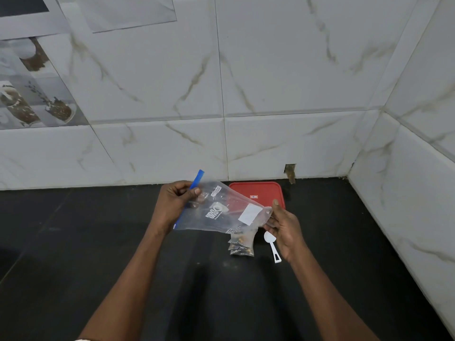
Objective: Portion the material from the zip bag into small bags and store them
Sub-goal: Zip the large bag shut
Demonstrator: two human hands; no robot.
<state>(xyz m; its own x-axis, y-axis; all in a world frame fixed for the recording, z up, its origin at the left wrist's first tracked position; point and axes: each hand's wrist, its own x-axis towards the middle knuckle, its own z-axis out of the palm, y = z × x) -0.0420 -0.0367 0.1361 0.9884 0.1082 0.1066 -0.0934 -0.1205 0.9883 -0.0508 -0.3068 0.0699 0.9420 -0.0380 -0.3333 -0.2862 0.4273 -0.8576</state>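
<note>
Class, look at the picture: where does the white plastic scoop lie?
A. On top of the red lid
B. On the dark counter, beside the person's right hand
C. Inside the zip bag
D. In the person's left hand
B: the white scoop rests on the dark counter, just left of the right hand, below the zip bag and off the red lid.

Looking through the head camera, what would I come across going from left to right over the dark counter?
Left hand pinching the blue zip end → clear zip bag held above the counter → small filled bags lying below it → white scoop → right hand holding the bag's other end. The red lid sits behind, overlapped.
</note>
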